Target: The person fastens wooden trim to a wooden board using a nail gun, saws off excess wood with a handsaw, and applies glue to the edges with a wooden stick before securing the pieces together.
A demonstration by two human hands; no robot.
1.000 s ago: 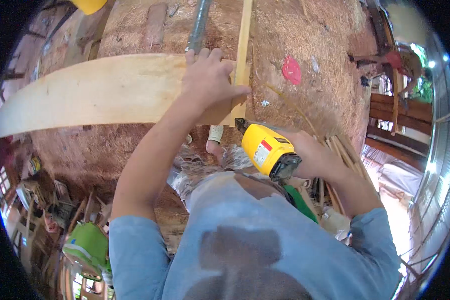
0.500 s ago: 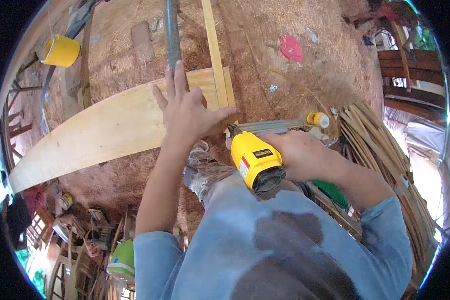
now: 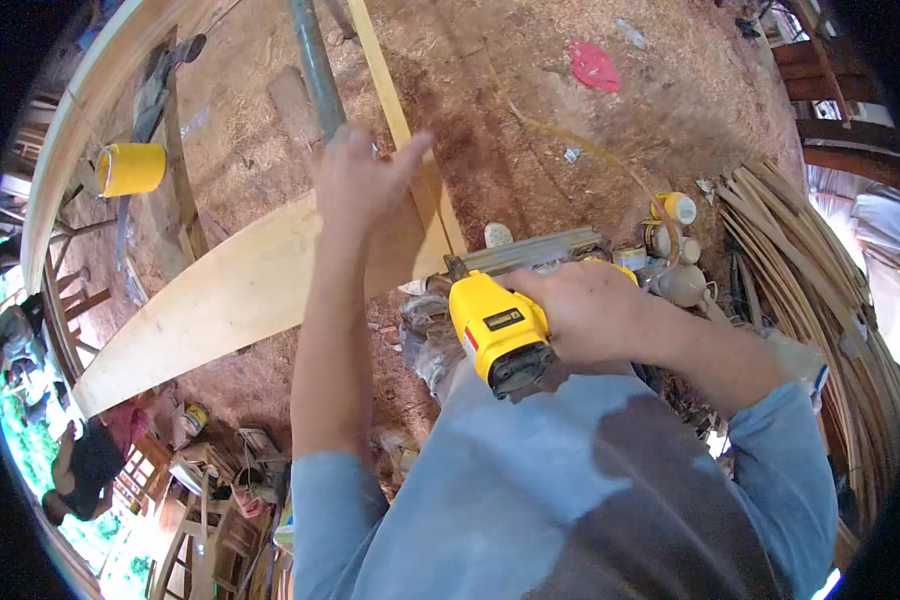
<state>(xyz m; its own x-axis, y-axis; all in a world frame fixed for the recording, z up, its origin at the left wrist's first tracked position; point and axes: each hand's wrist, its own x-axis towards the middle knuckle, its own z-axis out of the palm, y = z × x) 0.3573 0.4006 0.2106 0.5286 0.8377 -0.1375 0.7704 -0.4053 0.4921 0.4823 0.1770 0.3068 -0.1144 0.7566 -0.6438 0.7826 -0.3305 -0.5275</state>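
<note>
My right hand (image 3: 590, 310) is wrapped around the handle of a yellow nail gun (image 3: 490, 325). Its dark nose is at the near right corner of a curved wooden board (image 3: 210, 285); whether it touches cannot be made out. Over the far edge of the board is my left hand (image 3: 355, 185), slightly blurred, its thumb spread away from the bent fingers and nothing visibly held. A narrow wooden strip (image 3: 385, 85) crosses the board's right end, just right of that hand. A grey-green pipe (image 3: 317, 70) runs away from my left fingertips.
A yellow bucket (image 3: 133, 169) hangs at the left. Several containers (image 3: 678, 208) stand at the right, beside a pile of thin wooden strips (image 3: 810, 310). A yellowish hose (image 3: 590, 150) crosses the sawdust-covered ground. Another person (image 3: 80, 470) is at the lower left.
My left hand has gone from lying spread on the board to its far edge, fingers now bent. The nail gun has shifted slightly left in view; the whole view has turned and moved.
</note>
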